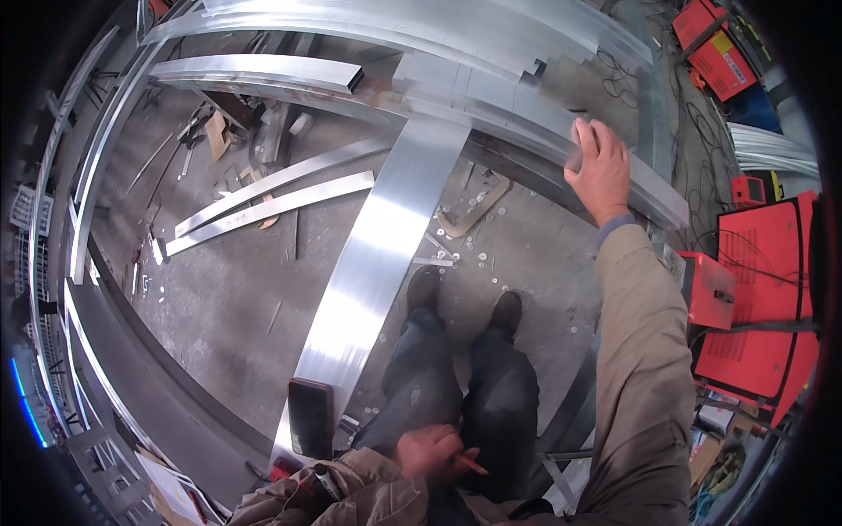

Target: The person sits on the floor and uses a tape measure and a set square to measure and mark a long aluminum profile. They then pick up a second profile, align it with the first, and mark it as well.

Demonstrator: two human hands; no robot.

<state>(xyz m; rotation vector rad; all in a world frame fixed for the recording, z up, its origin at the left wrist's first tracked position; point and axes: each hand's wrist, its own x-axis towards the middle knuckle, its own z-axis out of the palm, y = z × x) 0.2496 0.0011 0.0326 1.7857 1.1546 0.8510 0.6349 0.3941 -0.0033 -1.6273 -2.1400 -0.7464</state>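
Note:
My right hand [602, 171] reaches forward with its fingers curled over a long silver rectangular metal tube [653, 188], which looks smeared by motion. The tube lies along a steel support beam. Close to my lap, my left hand [427, 451] is closed around a thin orange-red stick, like a pencil [472, 465]. A wide, shiny flat metal bar [373, 254] runs from the beam toward me on my left. On its near end rests a dark phone in a brown case [310, 416].
Two narrow metal strips [281, 206] slant left above the littered floor. A short square tube [263, 70] lies on the beam, with large metal sheets [421, 31] beyond. Red machines [759, 289] and cables stand at right. Metal rails [88, 202] line the left.

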